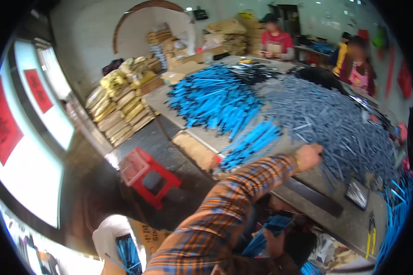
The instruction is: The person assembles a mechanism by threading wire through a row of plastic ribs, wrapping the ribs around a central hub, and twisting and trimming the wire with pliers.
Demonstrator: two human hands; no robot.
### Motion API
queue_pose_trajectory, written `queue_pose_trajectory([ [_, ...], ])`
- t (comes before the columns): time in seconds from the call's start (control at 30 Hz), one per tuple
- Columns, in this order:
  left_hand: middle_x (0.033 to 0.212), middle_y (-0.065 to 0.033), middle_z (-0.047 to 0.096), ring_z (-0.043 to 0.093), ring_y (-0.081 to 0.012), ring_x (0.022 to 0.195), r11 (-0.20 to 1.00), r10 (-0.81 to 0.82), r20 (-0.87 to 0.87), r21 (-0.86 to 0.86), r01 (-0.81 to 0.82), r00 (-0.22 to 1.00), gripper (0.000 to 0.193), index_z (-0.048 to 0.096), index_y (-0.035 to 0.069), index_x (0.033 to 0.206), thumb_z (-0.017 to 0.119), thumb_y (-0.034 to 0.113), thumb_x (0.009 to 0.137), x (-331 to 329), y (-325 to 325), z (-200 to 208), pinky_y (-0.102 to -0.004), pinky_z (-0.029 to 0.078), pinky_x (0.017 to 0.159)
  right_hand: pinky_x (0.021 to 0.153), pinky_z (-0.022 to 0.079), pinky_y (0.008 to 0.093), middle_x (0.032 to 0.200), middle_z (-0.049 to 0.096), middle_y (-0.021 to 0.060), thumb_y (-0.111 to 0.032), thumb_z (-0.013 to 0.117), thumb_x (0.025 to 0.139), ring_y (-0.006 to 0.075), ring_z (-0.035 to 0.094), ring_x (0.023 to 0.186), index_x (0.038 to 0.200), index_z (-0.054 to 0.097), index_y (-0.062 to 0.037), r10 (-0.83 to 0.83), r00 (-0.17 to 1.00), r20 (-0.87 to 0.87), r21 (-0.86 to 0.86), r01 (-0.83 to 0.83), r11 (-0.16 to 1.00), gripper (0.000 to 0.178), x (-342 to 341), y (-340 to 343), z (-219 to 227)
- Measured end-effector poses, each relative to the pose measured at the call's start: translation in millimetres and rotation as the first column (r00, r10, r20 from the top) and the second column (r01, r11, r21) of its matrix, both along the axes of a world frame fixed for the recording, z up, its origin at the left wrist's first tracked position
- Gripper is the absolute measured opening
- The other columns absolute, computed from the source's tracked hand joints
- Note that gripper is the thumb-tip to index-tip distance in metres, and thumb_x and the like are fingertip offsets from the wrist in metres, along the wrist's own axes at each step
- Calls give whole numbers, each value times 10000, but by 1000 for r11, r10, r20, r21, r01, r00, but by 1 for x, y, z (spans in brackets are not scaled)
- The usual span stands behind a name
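Observation:
My left hand [309,157], in an orange plaid sleeve, reaches across to the near edge of a wide heap of grey strips [335,123]. Its fingers look curled closed; what is in them, if anything, is hidden. Lower down, below the table edge, my right hand [275,244] is closed on a bundle of blue strips [276,223]. Left of my left hand lies a small group of blue strips with dark ends [252,144]. Beyond it spreads a larger blue pile [213,96].
A long dark flat bar [313,197], a small dark tray [357,193] and yellow-handled pliers [371,238] lie on the near table. A red stool [150,176] stands left; stacked sacks [124,107] rise behind it. Several people work at the far side, one in red [276,41].

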State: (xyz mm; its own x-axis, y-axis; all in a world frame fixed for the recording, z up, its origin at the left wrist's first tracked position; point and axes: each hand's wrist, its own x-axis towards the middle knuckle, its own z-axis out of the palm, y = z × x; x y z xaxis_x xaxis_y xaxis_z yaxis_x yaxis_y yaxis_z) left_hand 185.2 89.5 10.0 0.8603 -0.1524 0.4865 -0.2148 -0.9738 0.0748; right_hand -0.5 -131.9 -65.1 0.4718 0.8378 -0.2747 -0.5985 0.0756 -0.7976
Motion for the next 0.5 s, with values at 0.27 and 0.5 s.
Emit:
queue_pose_trajectory([
  [0.27,903,-187,593,580,-376,838,949,30,209,-313,38,977,220,548,69,918,620,101,713,-81,20,90,-444,477,715,652,540,326,744,644,133,-110,636,794,193,631,655,896,558,2,-29,999,26,-84,31,996,170,-16,7,14],
  [0.5,773,-71,658,649,-181,716,569,361,184,-820,-60,914,245,643,17,1012,625,161,815,-145,110,149,-272,493,593,714,535,330,852,619,81,-33,671,777,178,617,731,975,573,9,-22,929,370,42,7,999,224,-19,20,-45],
])
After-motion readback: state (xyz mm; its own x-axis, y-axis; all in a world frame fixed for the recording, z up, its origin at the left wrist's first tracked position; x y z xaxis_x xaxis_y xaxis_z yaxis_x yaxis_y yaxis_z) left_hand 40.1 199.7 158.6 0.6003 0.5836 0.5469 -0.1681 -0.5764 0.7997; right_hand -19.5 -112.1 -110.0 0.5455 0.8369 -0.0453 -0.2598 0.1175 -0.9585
